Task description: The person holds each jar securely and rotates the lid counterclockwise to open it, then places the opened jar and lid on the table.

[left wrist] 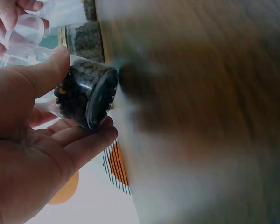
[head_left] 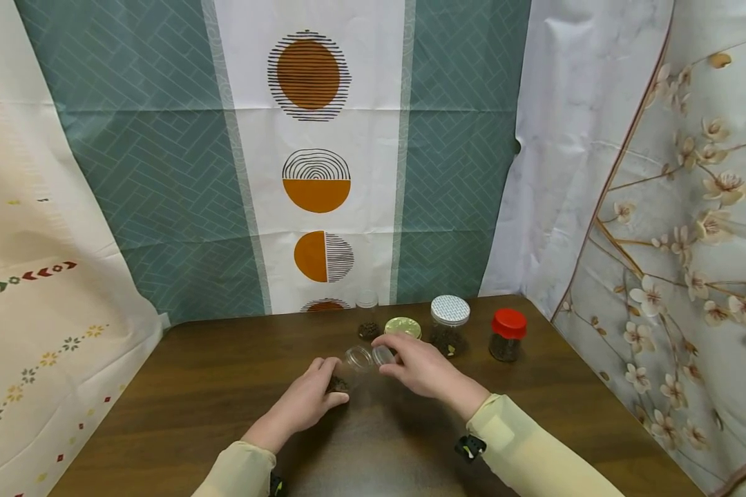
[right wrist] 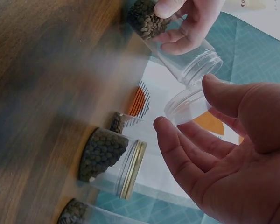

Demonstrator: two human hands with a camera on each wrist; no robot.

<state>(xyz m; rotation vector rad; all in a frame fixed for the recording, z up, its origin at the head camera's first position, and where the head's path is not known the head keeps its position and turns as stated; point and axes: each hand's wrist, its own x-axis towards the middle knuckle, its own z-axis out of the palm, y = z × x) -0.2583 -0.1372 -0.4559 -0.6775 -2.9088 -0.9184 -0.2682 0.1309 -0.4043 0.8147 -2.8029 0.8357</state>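
My left hand [head_left: 306, 399] grips a clear jar [left wrist: 86, 88] around its side, thumb across from the fingers. Dark brown pellets lie in the bottom of this jar, which is tilted so that its threaded mouth leans toward my right hand. The mouth is uncovered. Between thumb and fingertips, my right hand [head_left: 424, 367] pinches a clear round lid [right wrist: 189, 105]. In the right wrist view the lid's edge overlaps the jar's threaded rim. The head view has the lid just right of the mouth.
Behind the hands stand a small clear-lidded jar [head_left: 367, 319], a jar with a green-gold lid [head_left: 403, 327] and one with a pale patterned lid [head_left: 450, 312]. Farther right is a red-lidded jar [head_left: 508, 337]. All are on the brown wooden table [head_left: 224, 366], with printed cloth hanging behind.
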